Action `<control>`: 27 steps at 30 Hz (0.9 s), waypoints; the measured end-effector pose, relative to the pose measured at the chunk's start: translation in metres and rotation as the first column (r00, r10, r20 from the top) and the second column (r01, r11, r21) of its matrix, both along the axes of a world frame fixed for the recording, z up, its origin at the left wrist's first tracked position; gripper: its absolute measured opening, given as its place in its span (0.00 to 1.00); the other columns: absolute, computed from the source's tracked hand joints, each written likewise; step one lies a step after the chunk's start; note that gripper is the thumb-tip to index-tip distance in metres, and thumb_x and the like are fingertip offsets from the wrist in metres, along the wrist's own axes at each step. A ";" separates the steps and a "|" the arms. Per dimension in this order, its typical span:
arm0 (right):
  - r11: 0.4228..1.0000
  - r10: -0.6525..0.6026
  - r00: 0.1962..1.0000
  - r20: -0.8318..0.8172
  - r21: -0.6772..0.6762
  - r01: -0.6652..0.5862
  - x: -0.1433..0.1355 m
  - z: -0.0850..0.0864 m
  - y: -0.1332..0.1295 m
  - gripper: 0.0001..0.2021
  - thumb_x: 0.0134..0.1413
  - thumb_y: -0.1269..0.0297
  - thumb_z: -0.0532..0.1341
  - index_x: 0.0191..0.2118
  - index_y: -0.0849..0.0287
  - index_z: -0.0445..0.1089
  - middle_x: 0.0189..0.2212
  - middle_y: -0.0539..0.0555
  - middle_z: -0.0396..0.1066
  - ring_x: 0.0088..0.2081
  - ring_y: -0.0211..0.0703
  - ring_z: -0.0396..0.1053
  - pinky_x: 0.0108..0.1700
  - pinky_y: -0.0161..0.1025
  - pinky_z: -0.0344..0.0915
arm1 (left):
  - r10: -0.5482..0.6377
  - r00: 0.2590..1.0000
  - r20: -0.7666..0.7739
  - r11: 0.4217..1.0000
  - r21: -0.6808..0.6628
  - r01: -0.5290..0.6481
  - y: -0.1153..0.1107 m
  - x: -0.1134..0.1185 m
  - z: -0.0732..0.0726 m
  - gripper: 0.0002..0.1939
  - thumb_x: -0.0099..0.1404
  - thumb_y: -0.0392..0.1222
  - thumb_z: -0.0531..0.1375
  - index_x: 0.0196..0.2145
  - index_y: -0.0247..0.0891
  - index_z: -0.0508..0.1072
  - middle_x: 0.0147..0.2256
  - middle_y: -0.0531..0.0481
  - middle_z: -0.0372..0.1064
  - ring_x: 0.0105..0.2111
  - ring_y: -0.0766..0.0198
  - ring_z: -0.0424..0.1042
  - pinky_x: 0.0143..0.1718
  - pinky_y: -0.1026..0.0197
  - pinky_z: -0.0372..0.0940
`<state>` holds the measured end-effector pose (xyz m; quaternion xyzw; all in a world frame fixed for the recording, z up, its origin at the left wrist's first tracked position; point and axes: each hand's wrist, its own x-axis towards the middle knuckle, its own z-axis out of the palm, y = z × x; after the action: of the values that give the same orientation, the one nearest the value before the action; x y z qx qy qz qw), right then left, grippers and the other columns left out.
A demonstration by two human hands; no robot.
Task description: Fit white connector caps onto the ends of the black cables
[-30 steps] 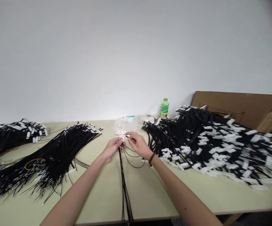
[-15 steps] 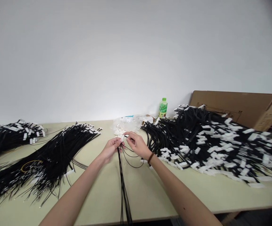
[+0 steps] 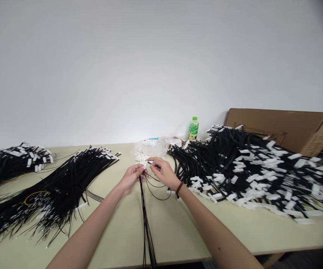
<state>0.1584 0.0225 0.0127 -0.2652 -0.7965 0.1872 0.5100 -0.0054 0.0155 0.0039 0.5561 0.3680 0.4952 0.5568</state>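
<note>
**A:** Across your pale green tabletop (image 3: pixel 175 228), what worries you most?

**B:** The broad heap of black cables with white plastic ends (image 3: pixel 234 149). Your right wrist is just beside its nearest ends, so a sideways sweep could catch a few.

**A:** And the long black bundle with white-tipped far ends (image 3: pixel 77 172) on your left?

**B:** It's well apart from your fingers; your left forearm would have to swing wide to disturb it.

**A:** Your bare left hand (image 3: pixel 133 177) and bare right hand (image 3: pixel 164 172), then: how do they grip?

**B:** Your left thumb and fingers are clamped on the connector. Your right fingertips look closed on a wire (the exact contact is too small to be sure).

**A:** What about the slim black strands (image 3: pixel 145 215) below?

**B:** They run to the near table edge; if they caught there, they could tug your left pinch askew. The thin black looping wire (image 3: pixel 160 199) could snag under your right wrist.

**A:** And the small white plastic connector (image 3: pixel 145 164)?

**B:** It's between your hands. Too light a pinch could let it twist.
</note>
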 end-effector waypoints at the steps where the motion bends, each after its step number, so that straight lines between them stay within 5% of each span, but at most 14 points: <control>1: 1.000 0.004 1.000 -0.003 -0.004 -0.004 0.000 0.000 0.000 0.09 0.52 0.73 0.52 0.22 0.60 0.60 0.41 0.55 0.69 0.31 0.36 0.65 0.31 0.33 0.58 | -0.001 1.000 0.000 1.000 0.000 0.001 0.000 0.000 0.000 0.17 0.50 0.50 0.64 0.29 0.33 0.69 0.28 0.49 0.66 0.28 0.64 0.66 0.25 0.65 0.58; 27: 0.997 0.034 0.999 -0.016 -0.062 -0.035 0.003 0.002 0.000 0.11 0.52 0.72 0.53 0.20 0.61 0.62 0.40 0.54 0.70 0.34 0.37 0.68 0.31 0.33 0.59 | -0.060 0.998 0.005 0.998 0.013 0.060 0.001 -0.001 -0.003 0.16 0.52 0.50 0.63 0.29 0.33 0.68 0.29 0.49 0.65 0.28 0.65 0.65 0.25 0.65 0.57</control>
<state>0.1614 0.0230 0.0152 -0.2658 -0.7909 0.2226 0.5043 -0.0067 0.0165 0.0010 0.5691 0.3463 0.4825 0.5687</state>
